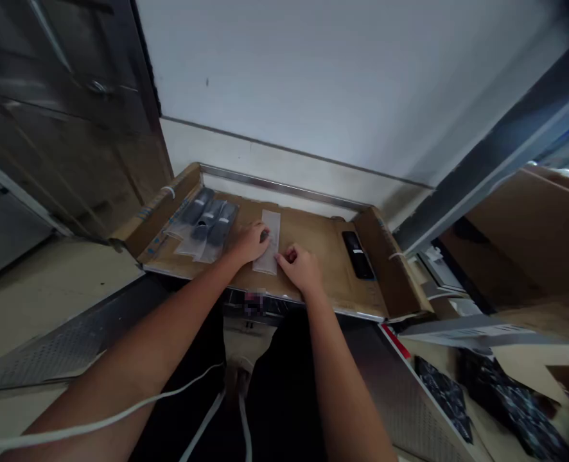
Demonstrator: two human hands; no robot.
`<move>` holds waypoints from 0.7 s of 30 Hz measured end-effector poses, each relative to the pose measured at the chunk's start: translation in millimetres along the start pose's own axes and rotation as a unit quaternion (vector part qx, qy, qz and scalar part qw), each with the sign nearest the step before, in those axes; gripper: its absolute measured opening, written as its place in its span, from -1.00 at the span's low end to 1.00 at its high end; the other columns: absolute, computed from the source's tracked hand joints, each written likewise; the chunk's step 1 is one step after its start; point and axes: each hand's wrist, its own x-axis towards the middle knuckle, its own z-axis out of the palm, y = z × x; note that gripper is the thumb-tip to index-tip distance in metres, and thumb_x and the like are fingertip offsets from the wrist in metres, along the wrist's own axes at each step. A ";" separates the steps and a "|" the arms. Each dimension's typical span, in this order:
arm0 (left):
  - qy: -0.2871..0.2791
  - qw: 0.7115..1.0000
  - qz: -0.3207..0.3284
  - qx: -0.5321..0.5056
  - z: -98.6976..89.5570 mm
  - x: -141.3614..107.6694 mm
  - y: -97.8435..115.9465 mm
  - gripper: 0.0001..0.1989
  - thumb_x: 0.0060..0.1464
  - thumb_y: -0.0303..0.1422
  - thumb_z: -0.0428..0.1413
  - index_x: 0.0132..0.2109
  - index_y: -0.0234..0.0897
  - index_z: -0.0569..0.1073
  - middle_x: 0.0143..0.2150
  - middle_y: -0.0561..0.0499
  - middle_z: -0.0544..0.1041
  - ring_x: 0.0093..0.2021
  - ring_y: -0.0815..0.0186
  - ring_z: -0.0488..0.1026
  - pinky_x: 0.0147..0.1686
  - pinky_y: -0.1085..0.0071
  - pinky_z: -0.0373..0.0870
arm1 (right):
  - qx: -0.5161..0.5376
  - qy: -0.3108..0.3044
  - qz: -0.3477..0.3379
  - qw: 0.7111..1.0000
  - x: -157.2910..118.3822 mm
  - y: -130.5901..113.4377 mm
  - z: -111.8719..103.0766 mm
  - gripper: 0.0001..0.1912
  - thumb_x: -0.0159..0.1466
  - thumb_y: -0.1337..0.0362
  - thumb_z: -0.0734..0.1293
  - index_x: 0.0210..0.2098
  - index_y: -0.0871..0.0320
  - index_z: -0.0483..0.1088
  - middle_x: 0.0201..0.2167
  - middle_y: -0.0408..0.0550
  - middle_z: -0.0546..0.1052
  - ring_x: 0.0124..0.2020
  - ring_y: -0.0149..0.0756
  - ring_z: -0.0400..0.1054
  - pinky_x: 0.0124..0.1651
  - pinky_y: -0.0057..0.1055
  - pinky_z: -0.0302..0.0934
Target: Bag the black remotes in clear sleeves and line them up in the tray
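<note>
A frosted, translucent plastic bag lies flat near the middle of a cardboard-lined work surface. My left hand rests on its left side with curled fingers, closed on the bag; a small dark patch shows at the fingertips, too unclear to name. At the bag's lower right edge, my right hand has its thumb and bent fingers closed on the plastic. Left of my hands, several dark, elongated items in clear bags lie side by side, each with a pale band or label. What the items are cannot be made out.
A black, phone-like object with a small white label lies at the right. Raised cardboard flaps border the surface's sides, and a white wall stands behind it. A white cable crosses over my left forearm. Boxes stand far right.
</note>
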 end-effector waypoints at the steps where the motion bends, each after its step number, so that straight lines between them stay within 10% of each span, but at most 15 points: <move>1: 0.006 1.000 -0.004 -0.005 0.7 0.8 -0.7 -0.86 0.12 -0.40 0.12 -0.15 -0.25 0.48 -0.06 -0.11 0.54 0.01 0.14 0.43 0.08 0.19 0.33 | 0.008 0.001 0.004 1.000 0.7 1.2 -0.8 -0.76 0.21 0.04 0.39 -0.38 0.05 0.38 -0.48 -0.16 0.50 -0.44 -0.32 0.32 -0.41 -0.40 -0.03; 21: 0.007 1.000 -0.021 -0.019 -0.7 0.3 -4.2 -0.90 0.08 -0.45 0.13 -0.22 -0.22 0.47 -0.13 -0.06 0.54 -0.03 0.18 0.44 0.08 0.21 0.35 | 0.076 -0.009 -0.035 0.996 4.8 19.1 5.1 -0.81 0.19 0.26 0.29 -0.21 0.06 0.47 -0.45 -0.20 0.47 -0.42 -0.35 0.33 -0.35 -0.43 0.07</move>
